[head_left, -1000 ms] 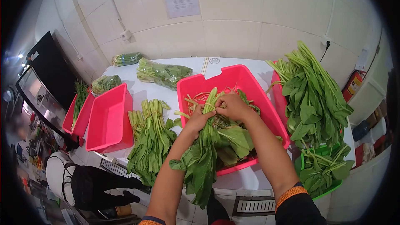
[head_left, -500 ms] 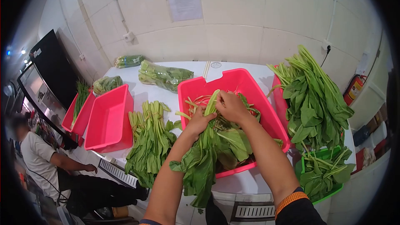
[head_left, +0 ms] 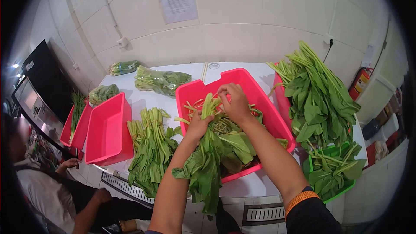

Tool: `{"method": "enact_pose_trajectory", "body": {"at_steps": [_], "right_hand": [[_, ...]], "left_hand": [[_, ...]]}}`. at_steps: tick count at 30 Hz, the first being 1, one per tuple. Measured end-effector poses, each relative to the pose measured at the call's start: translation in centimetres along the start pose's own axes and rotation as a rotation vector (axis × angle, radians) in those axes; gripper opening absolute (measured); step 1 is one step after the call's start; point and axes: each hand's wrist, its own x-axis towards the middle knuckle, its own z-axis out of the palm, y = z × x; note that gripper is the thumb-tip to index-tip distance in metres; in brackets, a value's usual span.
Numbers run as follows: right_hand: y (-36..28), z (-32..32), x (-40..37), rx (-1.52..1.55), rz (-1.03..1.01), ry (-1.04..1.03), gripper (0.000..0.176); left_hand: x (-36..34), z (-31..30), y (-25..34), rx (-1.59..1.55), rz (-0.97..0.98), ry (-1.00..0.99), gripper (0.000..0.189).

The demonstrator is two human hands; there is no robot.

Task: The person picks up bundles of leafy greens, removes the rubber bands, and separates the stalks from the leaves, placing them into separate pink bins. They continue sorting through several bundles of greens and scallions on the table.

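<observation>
Left fingers (head_left: 207,121) are clasping the leafy bunch (head_left: 204,158) by its stalks (head_left: 210,102), likely the firmest hold; soft, probably bruisable leaves (head_left: 206,180) are drooping below them. Right fingers (head_left: 226,90) are hovering beside, bent, pinch unclear.

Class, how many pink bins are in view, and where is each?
4: a large bin in the centre; an empty bin left of it; a third bin of thin stalks farther left; a fourth bin at right, mostly hidden by leafy greens.

Head-worn view, facing forward and down, hands (head_left: 199,125) (head_left: 234,102) near
</observation>
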Motion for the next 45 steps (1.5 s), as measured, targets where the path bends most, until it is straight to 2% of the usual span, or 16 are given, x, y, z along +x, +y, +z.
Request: {"method": "enact_pose_trajectory", "body": {"at_steps": [3, 6, 9, 12, 14, 19, 22, 26, 27, 30, 31, 33, 34, 38, 43, 45], "right_hand": [[0.5, -0.2, 0.2, 0.176, 0.174, 0.108, 0.009], [0.8, -0.3, 0.0, 0.139, 0.144, 0.116, 0.01], [0.5, -0.6, -0.1, 0.177, 0.336, -0.024, 0.011], [0.3, -0.4, 0.0, 0.283, 0.39, -0.027, 0.014], [1.6, 0.5, -0.2, 0.477, 0.497, 0.047, 0.013], [2.4, 0.6, 0.8, 0.745, 0.742, 0.281, 0.011], [4.3, 1.4, 0.4, 0.695, 0.601, 0.428, 0.011], [5.7, 2.2, -0.4, 0.549, 0.702, 0.399, 0.013], [6.3, 2.1, -0.7, 0.483, 0.66, 0.405, 0.014], [7.3, 2.0, -0.3, 0.262, 0.472, 0.576, 0.016], [5.3, 0.8, -0.2, 0.263, 0.6, 0.524, 0.016], [6.9, 1.2, -0.7, 0.251, 0.588, 0.515, 0.015], [6.5, 1.4, -0.3, 0.199, 0.415, 0.596, 0.014], [6.8, 0.9, -0.3, 0.4, 0.544, 0.605, 0.016], [6.6, -1.7, 1.1, 0.563, 0.831, 0.84, 0.018], [7.7, -2.6, 1.0, 0.681, 0.86, 0.864, 0.021]], "left_hand": [[-0.2, 0.1, 0.0, -0.041, 0.027, 0.006, 0.049], [-0.5, 0.4, 0.7, -0.082, 0.032, -0.003, 0.046], [-0.8, 0.4, 1.2, -0.084, 0.0, -0.04, 0.043], [-1.4, 0.7, 1.5, -0.087, -0.042, -0.126, 0.038], [-1.6, 1.3, 1.4, -0.097, -0.026, -0.183, 0.029], [-1.4, 1.2, 1.2, -0.06, 0.066, -0.261, 0.04], [-1.8, 1.0, 1.5, -0.048, 0.032, -0.243, 0.056], [-1.5, 0.4, 1.7, -0.08, 0.009, -0.301, 0.045], [-1.5, 0.5, 1.7, -0.095, 0.059, -0.28, 0.039], [-1.0, 0.3, 1.1, -0.115, 0.137, -0.279, 0.041], [-0.3, 0.3, 0.3, -0.039, 0.199, -0.233, 0.044], [-0.6, 0.6, 0.6, -0.135, 0.215, -0.261, 0.045], [-0.9, 0.5, 1.0, -0.161, 0.191, -0.251, 0.045], [-1.4, 0.2, 1.7, -0.228, 0.137, -0.239, 0.05], [-0.5, 0.3, 0.9, -0.247, 0.203, -0.143, 0.061], [0.0, 0.6, 0.3, -0.218, 0.26, -0.053, 0.054]]}}
